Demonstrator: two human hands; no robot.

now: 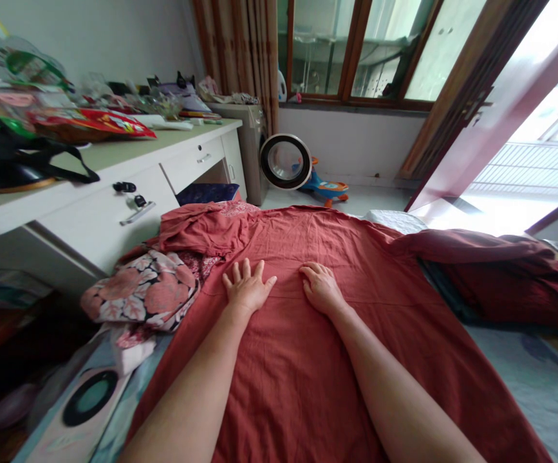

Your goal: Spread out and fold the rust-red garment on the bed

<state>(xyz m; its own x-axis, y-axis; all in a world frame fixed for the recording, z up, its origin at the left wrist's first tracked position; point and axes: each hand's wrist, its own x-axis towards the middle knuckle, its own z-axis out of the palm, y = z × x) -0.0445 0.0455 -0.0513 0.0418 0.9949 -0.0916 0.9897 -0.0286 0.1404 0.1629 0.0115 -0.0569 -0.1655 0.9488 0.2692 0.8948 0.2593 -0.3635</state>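
A rust-red garment with sleeves (298,360), perhaps a dress or long shirt, lies spread over the bed in front of me. My left hand (247,288) rests palm down on its upper middle, fingers spread wide. To the right, my right hand (321,286) lies on the same cloth with its fingers closer together and slightly bent. Neither hand grips the fabric. One sleeve (206,228) is bunched at the upper left, and the other (472,246) stretches out to the right over dark red folded cloth.
Floral cloth (146,289) is heaped left of the garment, above a pale box (83,411). A cluttered white desk (138,193) stands along the left. Beyond the bed are a washing machine with its round door (286,161) open and a blue ride-on toy (327,186).
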